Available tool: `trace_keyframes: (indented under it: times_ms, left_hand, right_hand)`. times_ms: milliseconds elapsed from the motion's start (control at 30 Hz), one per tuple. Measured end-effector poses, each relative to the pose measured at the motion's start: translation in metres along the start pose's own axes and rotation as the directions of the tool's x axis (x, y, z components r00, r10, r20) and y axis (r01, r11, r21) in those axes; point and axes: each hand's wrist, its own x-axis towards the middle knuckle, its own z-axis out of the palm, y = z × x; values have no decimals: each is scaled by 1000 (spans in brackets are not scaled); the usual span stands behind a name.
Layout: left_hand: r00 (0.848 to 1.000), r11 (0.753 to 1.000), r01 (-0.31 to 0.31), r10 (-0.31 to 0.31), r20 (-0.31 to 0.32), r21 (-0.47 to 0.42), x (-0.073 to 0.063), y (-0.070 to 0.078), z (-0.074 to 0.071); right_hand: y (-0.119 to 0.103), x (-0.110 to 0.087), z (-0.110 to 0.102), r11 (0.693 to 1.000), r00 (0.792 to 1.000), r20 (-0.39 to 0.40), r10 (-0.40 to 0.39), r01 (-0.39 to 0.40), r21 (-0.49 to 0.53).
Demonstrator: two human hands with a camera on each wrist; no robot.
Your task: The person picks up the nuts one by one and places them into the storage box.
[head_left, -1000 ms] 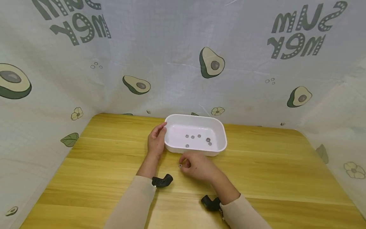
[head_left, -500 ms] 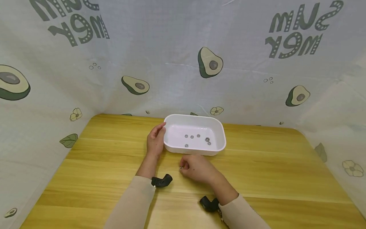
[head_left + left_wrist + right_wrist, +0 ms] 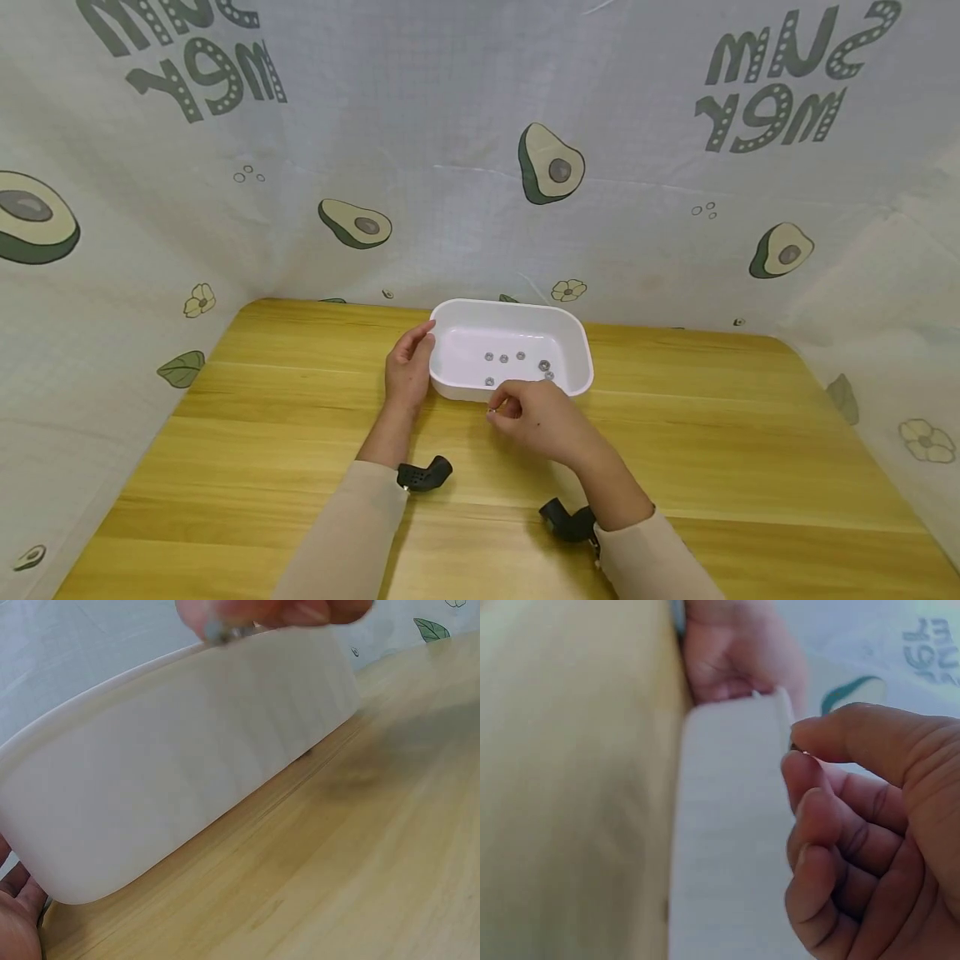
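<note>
A white plastic tray [image 3: 472,392] with rounded corners stands at the far middle of the table. On its floor lie several small metal nuts [image 3: 504,358]. My left hand [image 3: 407,371] holds the tray's left end, thumb and fingers at the rim. Just in front of the tray's near wall, my right hand [image 3: 543,421] pinches a small metal nut [image 3: 492,410] between thumb and index finger. In the left wrist view that nut [image 3: 217,631] appears blurred against the upper edge of the tray wall. The right wrist view shows its other fingers [image 3: 814,881] curled in.
The wooden table [image 3: 262,467] carries the tray close to its back edge. Behind it hangs a pale cloth [image 3: 450,233] printed with avocados and lettering. Each wrist wears a black camera mount, the left mount [image 3: 425,474] and the right mount [image 3: 566,521].
My right hand has lifted from the table in front of the tray and moved up and slightly right to the near rim, with the nut pinched. My left hand has stayed at the tray's left end.
</note>
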Motion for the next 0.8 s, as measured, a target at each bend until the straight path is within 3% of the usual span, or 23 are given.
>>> trace_keyframes:
  times_ms: [167,333,800]
  left_hand:
    - [1000,1000,1,-1,-2,6,0,-1,-1]
    - [1000,1000,-1,1,-6,14,2,-1,-1]
    - [1000,1000,1,-1,4,4,2,-1,-1]
  right_hand:
    - [6,1,-18,997,996,-68,61,-59,39]
    - [17,8,-32,995,988,-123,98,-98,4]
    - [34,41,-37,988,990,-86,112,-120,-100]
